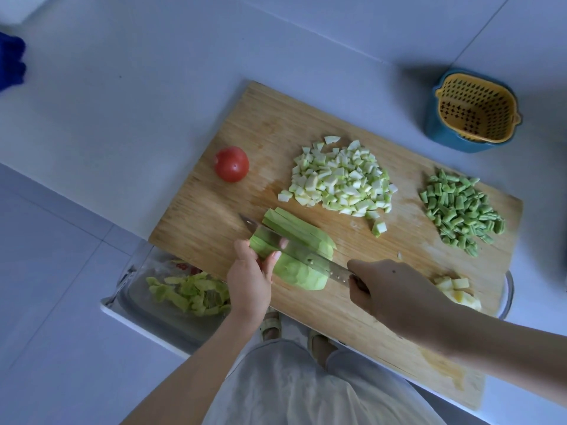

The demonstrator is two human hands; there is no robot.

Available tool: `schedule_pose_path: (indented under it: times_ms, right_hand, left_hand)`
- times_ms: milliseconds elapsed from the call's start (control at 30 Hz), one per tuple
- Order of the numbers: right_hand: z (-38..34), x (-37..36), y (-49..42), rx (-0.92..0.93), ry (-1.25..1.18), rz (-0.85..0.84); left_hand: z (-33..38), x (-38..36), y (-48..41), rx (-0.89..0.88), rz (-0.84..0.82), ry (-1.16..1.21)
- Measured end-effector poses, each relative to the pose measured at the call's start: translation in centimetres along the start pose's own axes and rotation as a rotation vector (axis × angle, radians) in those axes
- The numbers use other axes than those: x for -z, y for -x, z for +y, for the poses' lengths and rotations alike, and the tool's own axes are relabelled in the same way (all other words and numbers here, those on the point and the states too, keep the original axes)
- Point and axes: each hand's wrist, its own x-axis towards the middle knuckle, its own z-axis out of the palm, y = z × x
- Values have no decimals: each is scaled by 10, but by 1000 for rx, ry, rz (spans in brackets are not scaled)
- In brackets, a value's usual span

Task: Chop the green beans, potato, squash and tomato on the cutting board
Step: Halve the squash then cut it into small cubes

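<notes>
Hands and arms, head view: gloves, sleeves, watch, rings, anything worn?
Nothing worn. The left hand and right hand are bare: no gloves, no rings in view. Both forearms are uncovered to the frame edge, with no sleeves, watch or bracelet showing.

At two o'clock we find a yellow strainer (477, 115) with a perforated wall, nested in a blue tub (445, 138) that stands on the white counter (122, 87). At eight o'clock a clear glass dish (138, 302) holds a heap of pale green peelings (190, 294) (a few red scraps lie at its far end). At ten o'clock, at the very edge, we see a dark blue cloth (10, 64), blurred. At four o'clock a curved glass rim (510, 291) shows.
</notes>
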Motion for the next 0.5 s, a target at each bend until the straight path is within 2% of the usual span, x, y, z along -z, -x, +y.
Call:
schedule_pose_path:
  times_ms: [200,367,500]
  right_hand:
    - [13,-24,-16,30,-25,65]
    - [16,-61,-13,48,-151,144]
    - [26,-52,-21,67,-224,155]
  left_hand:
    - [0,0,-1,0,-11,-11]
    - [-1,1,1,-16,-21,11]
    - [2,8,-3,132,-51,107]
